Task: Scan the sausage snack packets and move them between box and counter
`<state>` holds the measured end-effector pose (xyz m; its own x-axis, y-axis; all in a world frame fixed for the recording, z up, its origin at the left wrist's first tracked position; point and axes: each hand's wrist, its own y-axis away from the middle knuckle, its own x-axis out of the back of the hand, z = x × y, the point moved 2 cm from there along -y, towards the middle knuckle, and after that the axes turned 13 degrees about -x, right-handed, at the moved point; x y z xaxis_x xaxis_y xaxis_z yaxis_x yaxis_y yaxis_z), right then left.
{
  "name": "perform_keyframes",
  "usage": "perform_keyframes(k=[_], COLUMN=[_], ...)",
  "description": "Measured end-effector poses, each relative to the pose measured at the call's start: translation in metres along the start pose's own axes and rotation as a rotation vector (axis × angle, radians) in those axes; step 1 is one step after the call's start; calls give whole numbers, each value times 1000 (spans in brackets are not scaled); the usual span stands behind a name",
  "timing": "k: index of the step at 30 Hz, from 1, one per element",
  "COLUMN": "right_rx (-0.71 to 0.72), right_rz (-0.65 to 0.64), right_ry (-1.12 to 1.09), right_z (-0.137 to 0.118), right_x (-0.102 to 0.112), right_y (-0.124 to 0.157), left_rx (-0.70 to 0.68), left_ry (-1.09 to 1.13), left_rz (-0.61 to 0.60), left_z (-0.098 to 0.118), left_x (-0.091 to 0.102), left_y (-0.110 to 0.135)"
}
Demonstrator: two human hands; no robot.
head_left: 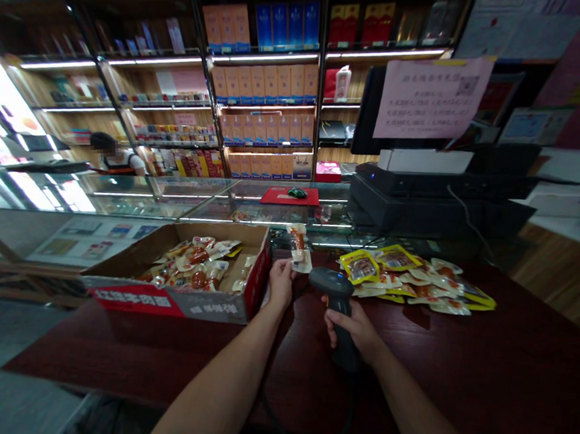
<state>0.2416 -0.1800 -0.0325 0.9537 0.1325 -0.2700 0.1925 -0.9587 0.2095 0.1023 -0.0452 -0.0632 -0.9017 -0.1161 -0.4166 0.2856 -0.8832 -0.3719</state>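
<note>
My left hand (280,284) pinches the lower edge of a small clear snack packet (298,244) with a reddish-brown piece inside, held upright over the counter. In my right hand (358,327) is a dark barcode scanner (332,283), gripped by its handle, its head close to the packet and a small blue light on top. Left of my hands stands an open cardboard box (217,308) with several similar packets (199,262) in it. To the right lies a pile of snack packets (412,278), some with yellow edging.
A dark monitor (368,111) bearing a pink notice and a black printer (407,200) stand at the back right. Behind the dark red counter (146,363) are a glass display case (210,199), a mouse (297,193) on a red mat, and shelves of boxes. A person (119,158) is at the far left.
</note>
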Motion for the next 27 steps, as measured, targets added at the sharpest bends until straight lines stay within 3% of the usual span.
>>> perform_keyframes(k=[10, 18, 23, 27], right_rx=[6, -3, 27, 46], right_rz=[-24, -13, 7, 127], right_ry=[19, 1, -44, -108], right_z=[0, 5, 3, -12], right_x=[-3, 1, 2, 6], right_y=[1, -5, -5, 5], left_rx=[93, 85, 57, 155], left_ry=[113, 123, 99, 135], left_rz=[32, 54, -7, -82], left_z=[7, 3, 3, 9], left_x=[-4, -2, -2, -17], left_y=[4, 3, 3, 6])
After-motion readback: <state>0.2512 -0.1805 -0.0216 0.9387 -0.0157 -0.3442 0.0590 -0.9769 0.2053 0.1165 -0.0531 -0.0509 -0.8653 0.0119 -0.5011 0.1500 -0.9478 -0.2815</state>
